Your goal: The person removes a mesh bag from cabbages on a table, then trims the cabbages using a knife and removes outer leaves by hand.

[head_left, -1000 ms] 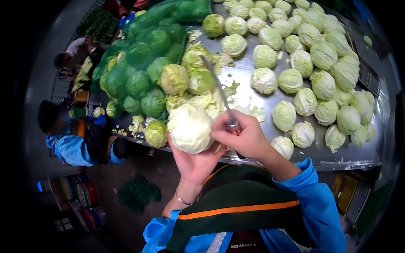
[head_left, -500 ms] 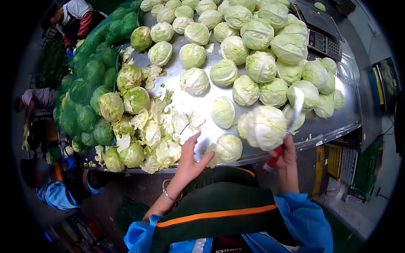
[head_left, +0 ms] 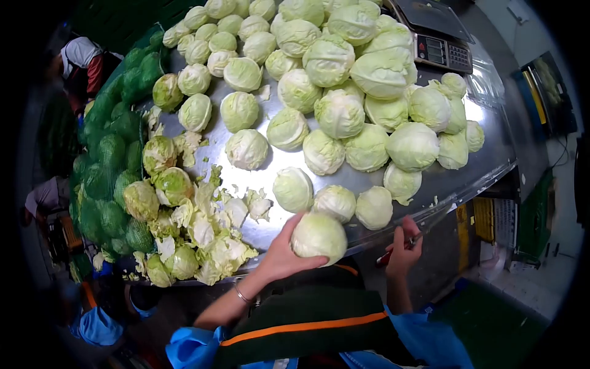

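Observation:
My left hand (head_left: 287, 255) is wrapped round a pale green cabbage (head_left: 319, 238), holding it at the front edge of the metal table. To its right, past the edge, my right hand (head_left: 402, 249) is closed on a red-handled knife (head_left: 384, 259). Its handle sticks out below the fingers, and the blade is hardly visible. Just beyond the held cabbage sit another cabbage (head_left: 335, 203) and a rounder cabbage (head_left: 373, 208). A further cabbage (head_left: 292, 189) lies a little to the left of these.
A big heap of cabbages (head_left: 339, 114) covers the back and right of the table (head_left: 375, 178). Torn outer leaves (head_left: 212, 237) lie at left, beside green net sacks (head_left: 112, 184) of cabbages. A scale (head_left: 444, 52) stands back right. Other people work at far left.
My left hand, open before, now grips a cabbage. My right hand has lowered the knife away from the cabbages, whose curved blade showed earlier. The view has shifted to the right.

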### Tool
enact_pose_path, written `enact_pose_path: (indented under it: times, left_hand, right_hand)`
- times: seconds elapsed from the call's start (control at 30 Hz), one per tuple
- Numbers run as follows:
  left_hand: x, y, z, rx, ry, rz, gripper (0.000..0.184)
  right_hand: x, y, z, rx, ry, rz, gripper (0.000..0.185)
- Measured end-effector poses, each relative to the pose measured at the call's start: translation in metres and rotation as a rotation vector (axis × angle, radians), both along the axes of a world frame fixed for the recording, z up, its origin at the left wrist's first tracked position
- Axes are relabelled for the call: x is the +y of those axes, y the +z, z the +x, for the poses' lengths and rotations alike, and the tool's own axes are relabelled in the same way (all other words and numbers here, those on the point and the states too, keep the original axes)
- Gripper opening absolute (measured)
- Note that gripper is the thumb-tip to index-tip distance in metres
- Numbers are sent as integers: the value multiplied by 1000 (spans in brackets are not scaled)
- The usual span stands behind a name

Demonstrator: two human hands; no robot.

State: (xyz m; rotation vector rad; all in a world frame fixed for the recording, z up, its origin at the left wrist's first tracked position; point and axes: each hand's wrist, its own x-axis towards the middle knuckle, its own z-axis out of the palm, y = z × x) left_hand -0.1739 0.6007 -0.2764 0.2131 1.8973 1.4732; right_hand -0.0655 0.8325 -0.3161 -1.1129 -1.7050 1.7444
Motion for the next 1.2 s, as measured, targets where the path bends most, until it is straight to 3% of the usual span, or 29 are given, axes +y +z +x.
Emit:
enact_pose_path:
  times: [0.03,0.07,0.13,0.23,0.27,0.33,0.47,0.5,0.57,0.63,0.7,0.77,0.8,0.83,0.87,0.9,1.0,1.03,1.07,1.17,1.2]
  left_hand:
    - [10,24,-15,29,-11,103,101]
    - [29,42,-38,260,-69,72,100]
    - [81,55,-90,700,-140,37,98]
    - [150,52,-146,1078,-208,79,95]
    - [163,45,-156,1173,-240,-37,95]
    - [177,31,-168,1346,-312,-285,94]
    - [173,17,-168,1285,-340,-336,96]
    - [177,12,-166,1286,-309,-329,97]
    - [167,9,-162,1298,-190,-245,96]
    - [136,15,-146,1276,41,-49,80]
    - [77,22,-119,1235,190,62,57]
    - [0,15,-85,1172,339,-14,44]
    - [-39,3,-65,1103,401,-47,41]
    - [-73,-4,-41,988,453,-187,35]
    - [-102,-16,-16,940,527,-300,31]
    - [-128,-24,11,862,596,-358,29]
    - [-178,-27,80,688,908,-482,34]
    - [-193,-25,97,636,1035,-531,37]
    - [-214,-37,115,590,1147,-613,44]
    - [-270,-39,133,359,1382,-704,62]
    - [-290,-61,137,334,1337,-774,80]
  right_hand:
    - [0,2,12,54,55,83,17]
    - [0,18,21,-46,161,-134,7]
    - [9,13,44,-99,590,-426,6]
    - [15,16,77,-434,1079,-558,17]
    - [16,12,91,-506,1224,-552,23]
    - [8,25,108,-379,1102,-616,36]
    - [-10,38,122,-379,1060,-356,38]
    - [-20,33,109,-711,967,-385,36]
    - [-31,-13,106,-930,909,-382,31]
    - [-24,-40,109,-733,953,-436,31]
    - [-18,15,94,-550,890,-578,46]
    - [-7,60,81,-379,743,-728,66]
    - [0,66,61,-145,927,-650,75]
    - [5,63,41,-43,947,-776,68]
    - [-11,69,16,29,930,-735,40]
    - [-26,75,-15,-183,866,-696,18]
    - [-102,53,-80,-142,1214,-484,21]
    - [-140,54,-95,-197,1214,-402,19]
    - [-169,44,-106,-206,1257,-414,18]
    - [-244,38,-117,-235,1413,9,16]
    - [-254,39,-117,-264,1470,38,16]
